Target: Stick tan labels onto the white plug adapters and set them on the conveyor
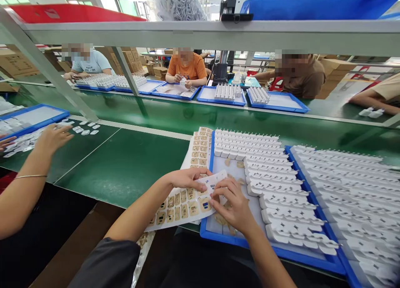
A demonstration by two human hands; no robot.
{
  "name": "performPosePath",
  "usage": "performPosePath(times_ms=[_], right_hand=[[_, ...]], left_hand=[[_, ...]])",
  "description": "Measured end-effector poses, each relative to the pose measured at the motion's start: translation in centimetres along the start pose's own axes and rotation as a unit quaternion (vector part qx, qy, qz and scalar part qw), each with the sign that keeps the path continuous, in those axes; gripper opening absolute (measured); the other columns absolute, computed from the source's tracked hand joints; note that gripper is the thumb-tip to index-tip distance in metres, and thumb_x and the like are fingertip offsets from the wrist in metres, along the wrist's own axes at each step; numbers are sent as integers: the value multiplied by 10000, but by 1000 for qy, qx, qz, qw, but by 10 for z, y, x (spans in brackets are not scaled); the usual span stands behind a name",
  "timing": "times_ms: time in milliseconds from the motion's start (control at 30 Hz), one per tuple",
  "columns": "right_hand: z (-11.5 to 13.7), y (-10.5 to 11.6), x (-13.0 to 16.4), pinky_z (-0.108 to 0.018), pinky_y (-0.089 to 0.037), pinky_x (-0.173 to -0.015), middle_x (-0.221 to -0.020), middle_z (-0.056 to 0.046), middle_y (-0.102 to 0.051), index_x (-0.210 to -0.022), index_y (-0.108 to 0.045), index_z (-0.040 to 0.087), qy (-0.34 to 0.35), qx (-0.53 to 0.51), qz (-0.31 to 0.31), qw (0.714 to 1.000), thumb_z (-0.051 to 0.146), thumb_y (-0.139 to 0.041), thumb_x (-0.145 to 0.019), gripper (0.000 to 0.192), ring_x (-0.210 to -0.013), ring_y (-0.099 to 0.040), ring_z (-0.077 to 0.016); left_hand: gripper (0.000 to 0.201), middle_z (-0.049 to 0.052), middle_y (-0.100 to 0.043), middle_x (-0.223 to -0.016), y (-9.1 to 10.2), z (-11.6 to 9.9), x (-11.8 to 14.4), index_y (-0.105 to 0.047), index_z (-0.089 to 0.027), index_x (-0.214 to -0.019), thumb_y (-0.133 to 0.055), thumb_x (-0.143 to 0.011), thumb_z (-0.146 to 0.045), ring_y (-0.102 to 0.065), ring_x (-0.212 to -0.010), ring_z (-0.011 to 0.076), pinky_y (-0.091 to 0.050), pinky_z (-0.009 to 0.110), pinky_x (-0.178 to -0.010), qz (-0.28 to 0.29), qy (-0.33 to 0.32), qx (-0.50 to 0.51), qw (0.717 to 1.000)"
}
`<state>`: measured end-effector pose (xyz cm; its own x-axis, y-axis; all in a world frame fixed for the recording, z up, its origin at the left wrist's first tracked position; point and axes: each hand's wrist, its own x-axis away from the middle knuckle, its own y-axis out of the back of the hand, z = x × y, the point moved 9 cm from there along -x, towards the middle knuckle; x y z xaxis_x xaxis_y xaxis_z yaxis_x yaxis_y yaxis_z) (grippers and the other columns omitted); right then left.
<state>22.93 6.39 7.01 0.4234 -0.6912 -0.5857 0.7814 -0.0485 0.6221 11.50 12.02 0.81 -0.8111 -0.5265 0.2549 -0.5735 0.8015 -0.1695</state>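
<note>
My left hand [189, 179] grips the upper edge of a white sticker sheet [198, 211] that carries rows of tan die-cut pieces, thumb on top. At the sheet's right side, the thumb and fingers of my right hand [233, 202] are pinched together; what lies between the tips is too small to make out. The sheet is tilted over the left rim of a blue-edged tray [225, 237]. Rows of white plastic housings [281, 184] fill the tray's back and right side. Tan paper scraps [227, 161] lie on its white base, partly behind my right hand.
More tan sticker sheets [201, 146] lie under the tray's left side. A second tray [296, 163] of white housings adjoins on the right. At left, a co-worker's hand [51, 138] hovers near loose white pieces [84, 129]. A shelf beam [187, 40] crosses above; people sit opposite.
</note>
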Motion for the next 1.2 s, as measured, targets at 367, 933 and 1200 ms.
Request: performPosePath(times_ms=[367,933,1200], right_hand=[[-6,5,3,-337,-579,-778,-941,-48,-662,-904,-619,252,11,7,-21,1000,191,-572,-917,78,-912,-674,-222],[4,14,-2,-311,-621,-754,-910,-44,-752,-959,-673,261,113,7,-53,992,193,-623,-892,108,-850,-737,-219],[-22,36,8,-292,-616,-763,-904,-39,-745,-948,-656,277,20,-55,-127,990,208,-614,-904,92,-839,-738,-209]], left_hand=[[716,-62,-675,-722,14,16,-19,-599,-194,-1033,-938,-487,-508,-593,-603,86,-458,213,-612,-32,-3,4,999],[649,-38,-712,-748,26,40,-22,-628,-177,-1017,-963,-508,-402,-623,-590,83,-496,185,-584,-30,1,76,997],[670,-23,-707,-834,31,28,-14,-629,-200,-1061,-912,-548,-525,-633,-689,111,-515,220,-655,-34,1,-6,999]])
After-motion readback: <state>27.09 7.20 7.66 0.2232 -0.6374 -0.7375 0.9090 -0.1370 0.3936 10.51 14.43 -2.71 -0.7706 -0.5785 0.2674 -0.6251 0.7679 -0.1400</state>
